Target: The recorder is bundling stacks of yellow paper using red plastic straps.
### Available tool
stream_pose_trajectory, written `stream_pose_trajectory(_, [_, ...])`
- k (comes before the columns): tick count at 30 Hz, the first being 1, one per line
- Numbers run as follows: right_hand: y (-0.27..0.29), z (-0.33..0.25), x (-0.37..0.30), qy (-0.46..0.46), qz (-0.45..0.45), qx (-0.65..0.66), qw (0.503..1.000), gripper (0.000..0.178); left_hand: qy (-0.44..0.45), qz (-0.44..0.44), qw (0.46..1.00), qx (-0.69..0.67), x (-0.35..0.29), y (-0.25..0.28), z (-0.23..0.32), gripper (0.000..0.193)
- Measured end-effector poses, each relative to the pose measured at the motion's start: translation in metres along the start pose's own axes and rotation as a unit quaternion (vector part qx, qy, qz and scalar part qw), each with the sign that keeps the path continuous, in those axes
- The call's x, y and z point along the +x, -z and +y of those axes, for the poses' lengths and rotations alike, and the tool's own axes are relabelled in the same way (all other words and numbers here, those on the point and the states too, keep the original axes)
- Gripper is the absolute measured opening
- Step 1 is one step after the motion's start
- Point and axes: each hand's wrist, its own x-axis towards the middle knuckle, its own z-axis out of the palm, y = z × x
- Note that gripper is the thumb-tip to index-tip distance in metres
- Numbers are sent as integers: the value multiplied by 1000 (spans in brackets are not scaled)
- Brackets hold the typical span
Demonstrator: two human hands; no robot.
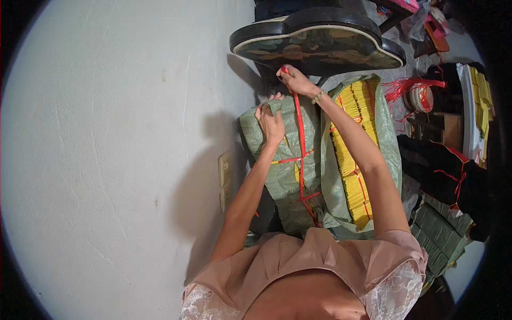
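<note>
A green woven sack (285, 176) lies wrapped in front of me, with yellow showing through gaps in its side. Red plastic twine (301, 125) runs lengthwise over it and crosses other red strands. My right hand (297, 82) is closed around the upper end of this twine, holding it taut past the sack's far end. At the far left corner of the sack, my left hand (271, 124) grips a fold of the woven cloth, its fingers partly hidden. Just right stands an opened green sack (392, 154) filled with stacked yellow bundles (349, 160) tied in red.
A white wall (117, 133) with a switch plate (224, 173) rises close on my left. Beyond my hands is a dark-rimmed, curved stool or table top (320, 48). To the right are loose red twine (410, 88), a white bucket (418, 100) and green wrapped bundles (434, 229).
</note>
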Motion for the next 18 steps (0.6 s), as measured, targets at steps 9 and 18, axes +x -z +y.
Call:
stream_pose_trajectory(9, [-36, 11, 60, -82, -251, -59, 963, 11, -67, -66, 996, -1, 3, 15, 12, 54])
stream_pose_trajectory(18, [-87, -27, 72, -51, -413, -384, 824, 12, -140, -93, 971, 171, 13, 22, 4, 47])
